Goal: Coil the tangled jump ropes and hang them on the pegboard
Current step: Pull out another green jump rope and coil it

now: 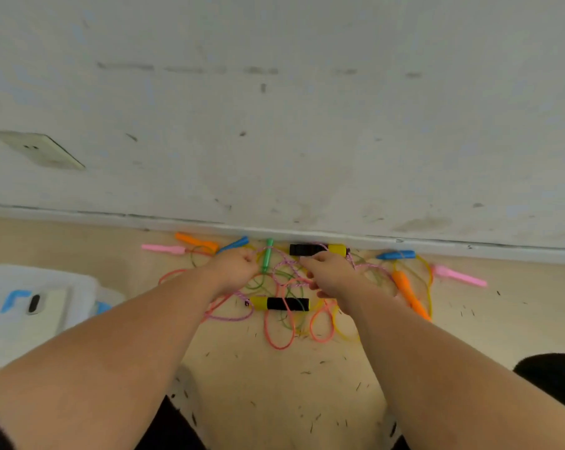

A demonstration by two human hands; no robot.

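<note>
A tangle of jump ropes lies on the tan floor against the wall's base. Handles stick out around it: pink, orange, blue, green, a black-and-yellow one at the back and another in front, then blue, orange and pink on the right. My left hand is fisted on a pink-purple braided cord beside the green handle. My right hand pinches the same cord near the back black handle.
A scuffed white wall rises behind the ropes, with a socket plate at the left. A translucent white plastic bin with blue marks sits on the floor at the left. Dark specks litter the floor. No pegboard is in view.
</note>
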